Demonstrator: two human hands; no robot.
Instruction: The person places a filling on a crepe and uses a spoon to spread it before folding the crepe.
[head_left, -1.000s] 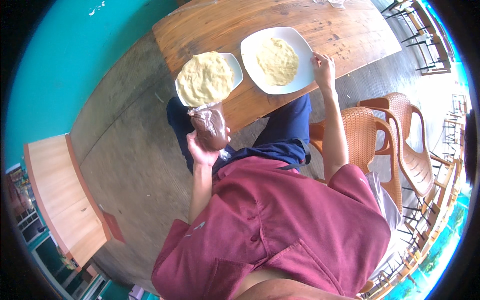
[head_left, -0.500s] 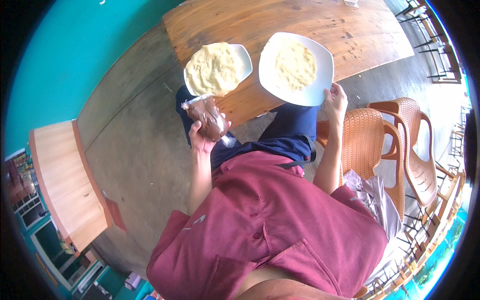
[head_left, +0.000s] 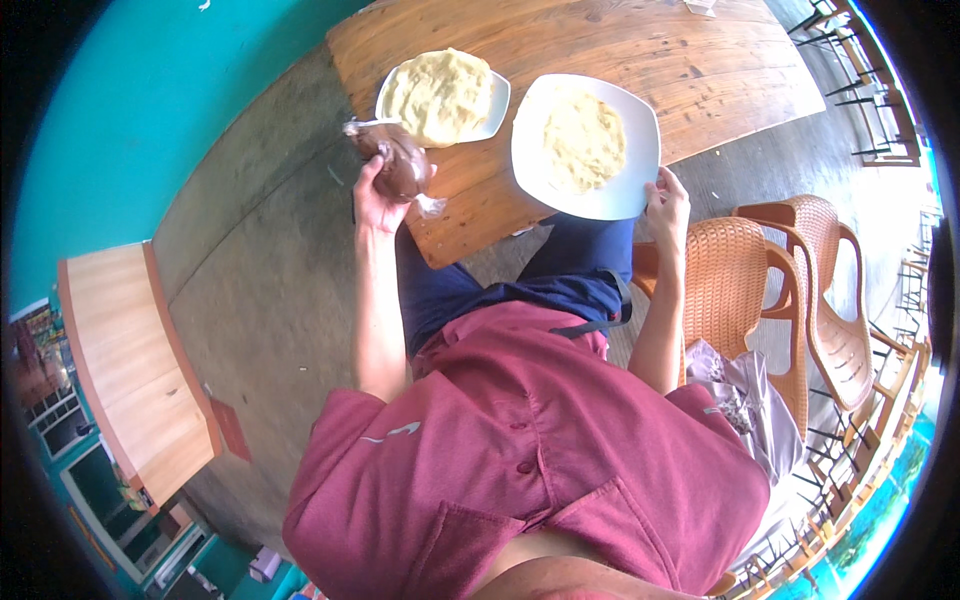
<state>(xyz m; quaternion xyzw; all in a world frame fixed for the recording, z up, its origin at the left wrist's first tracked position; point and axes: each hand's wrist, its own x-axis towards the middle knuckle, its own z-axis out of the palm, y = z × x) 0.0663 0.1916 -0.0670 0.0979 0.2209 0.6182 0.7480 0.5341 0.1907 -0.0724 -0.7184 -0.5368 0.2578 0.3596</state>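
Note:
My left hand [head_left: 377, 205] grips a clear plastic bag of brown chocolate-like paste [head_left: 402, 165], its twisted top pointing left. The bag is just over the near left corner of the table. Right behind it sits a smaller white plate [head_left: 497, 108], mostly covered by a round of pale yellow, flatbread-like food [head_left: 437, 95]. To the right, a larger square white plate [head_left: 530, 150] carries a thinner pale yellow piece [head_left: 585, 143] and reaches over the table's near edge. My right hand [head_left: 667, 207] pinches its near right rim between thumb and fingers.
The wooden table [head_left: 600, 40] extends away and to the right. Brown woven plastic chairs [head_left: 725, 270] stand close at my right, a greyish cloth [head_left: 745, 395] over the nearest. A pale wooden counter [head_left: 140, 360] is at the left, near the teal wall [head_left: 110, 150].
My left hand and the paste bag have moved away from my body and left. The smaller plate has shifted farther away. The larger plate has moved slightly left and nearer, still held.

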